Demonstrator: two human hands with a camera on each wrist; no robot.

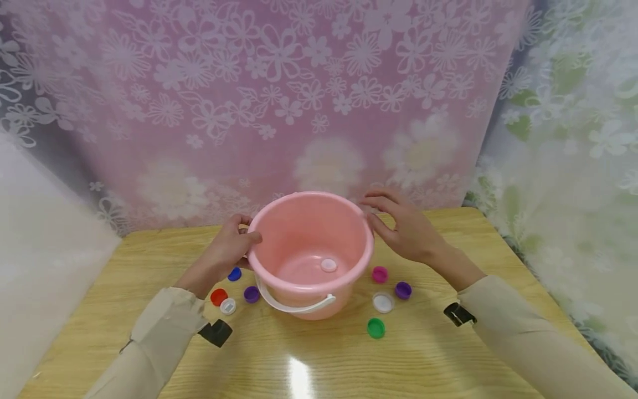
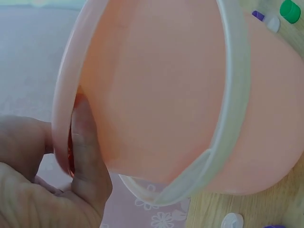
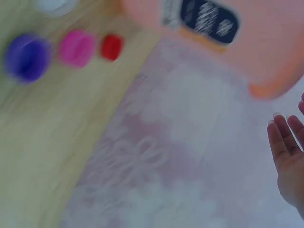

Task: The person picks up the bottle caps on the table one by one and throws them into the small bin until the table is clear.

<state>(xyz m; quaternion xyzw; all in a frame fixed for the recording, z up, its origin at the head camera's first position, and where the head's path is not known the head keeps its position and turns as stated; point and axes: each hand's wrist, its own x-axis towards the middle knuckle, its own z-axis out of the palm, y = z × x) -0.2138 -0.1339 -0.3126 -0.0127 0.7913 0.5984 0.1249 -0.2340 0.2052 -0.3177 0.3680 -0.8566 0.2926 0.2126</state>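
A pink bucket (image 1: 294, 235) stands upright on the wooden table, with a white lid (image 1: 328, 265) lying on its floor. Its white handle (image 1: 294, 307) hangs down at the near side. My left hand (image 1: 231, 244) grips the left side of the rim, thumb over the top; the left wrist view shows the rim pinched between thumb and fingers (image 2: 85, 137). On the opposite side, my right hand (image 1: 408, 230) hovers by the rim with fingers loosely bent, holding nothing. A gap between that hand (image 3: 289, 161) and the bucket shows in the right wrist view.
Left of the bucket lie blue (image 1: 234, 274), red (image 1: 218, 297), white (image 1: 228, 306) and purple (image 1: 251, 294) caps. To its right are pink (image 1: 380, 274), purple (image 1: 403, 290), white (image 1: 383, 302) and green (image 1: 376, 328) ones. A flowered curtain (image 1: 299, 111) hangs behind the table.
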